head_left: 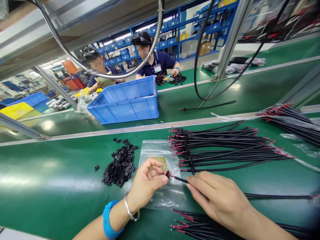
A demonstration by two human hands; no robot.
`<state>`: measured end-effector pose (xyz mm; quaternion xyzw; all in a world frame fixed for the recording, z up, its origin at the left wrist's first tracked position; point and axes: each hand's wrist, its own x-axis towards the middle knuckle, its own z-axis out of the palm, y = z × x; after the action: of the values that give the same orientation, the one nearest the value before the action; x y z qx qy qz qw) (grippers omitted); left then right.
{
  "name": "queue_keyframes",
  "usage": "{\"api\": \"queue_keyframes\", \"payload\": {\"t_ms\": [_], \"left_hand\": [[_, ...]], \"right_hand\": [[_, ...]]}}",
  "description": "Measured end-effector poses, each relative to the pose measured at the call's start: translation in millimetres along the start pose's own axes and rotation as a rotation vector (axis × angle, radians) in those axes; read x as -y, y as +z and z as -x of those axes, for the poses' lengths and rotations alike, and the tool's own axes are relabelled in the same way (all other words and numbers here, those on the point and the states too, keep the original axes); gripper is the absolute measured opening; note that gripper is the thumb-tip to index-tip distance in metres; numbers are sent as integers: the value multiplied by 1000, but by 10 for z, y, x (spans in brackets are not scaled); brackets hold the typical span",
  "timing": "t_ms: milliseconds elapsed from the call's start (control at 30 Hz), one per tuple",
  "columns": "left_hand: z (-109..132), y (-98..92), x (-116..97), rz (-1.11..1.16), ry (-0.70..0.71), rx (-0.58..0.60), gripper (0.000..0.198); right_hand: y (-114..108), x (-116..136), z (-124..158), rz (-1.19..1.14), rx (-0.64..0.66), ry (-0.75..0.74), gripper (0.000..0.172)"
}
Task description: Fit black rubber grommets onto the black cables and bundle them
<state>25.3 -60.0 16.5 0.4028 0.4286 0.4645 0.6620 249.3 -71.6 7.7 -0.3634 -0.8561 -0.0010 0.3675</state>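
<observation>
A thin black wire with a red tip runs left to right across the green desk. The right hand pinches it just behind the end. The left hand, nearer the tip, pinches a small black plastic clip against it.

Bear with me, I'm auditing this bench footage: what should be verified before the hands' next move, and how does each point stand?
1. The left hand pinches the small black piece at the cable tip: ok.
2. The right hand grips the cable close behind that tip: ok.
3. Piece fully seated on the cable: cannot tell, fingertips cover it.
4. The pile of black pieces lies close beside the left hand: ok.
5. The cable bundle lies beyond both hands, not touching them: ok.
</observation>
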Motion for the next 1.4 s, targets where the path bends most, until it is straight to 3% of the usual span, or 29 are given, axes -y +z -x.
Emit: {"api": "queue_keyframes", "payload": {"t_ms": [100,200,367,733,1100,1167,1267,1333,1400], "left_hand": [[29,33,27,32,-78,27,53],[41,79,66,1,-84,30,45],[19,109,142,-160,92,20,27],[80,208,99,-477,384,83,21],[71,261,106,-583,553,102,21],[72,262,121,-611,543,98,21],[74,234,145,-625,420,111,31],[67,184,130,-604,336,126,41],[47,100,55,-629,322,126,39]], "right_hand": [[-31,46,-7,-5,1,-43,18],[-38,80,-2,15,6,-74,15],[-47,137,4,5,15,-60,14],[-44,217,9,-138,67,35,21],[-33,153,-22,-287,144,98,25],[-36,136,-28,-286,148,98,25],[-34,102,-31,-233,133,62,23],[-54,68,-44,-148,108,21,20],[-105,13,-70,-15,55,-31,19]]}}
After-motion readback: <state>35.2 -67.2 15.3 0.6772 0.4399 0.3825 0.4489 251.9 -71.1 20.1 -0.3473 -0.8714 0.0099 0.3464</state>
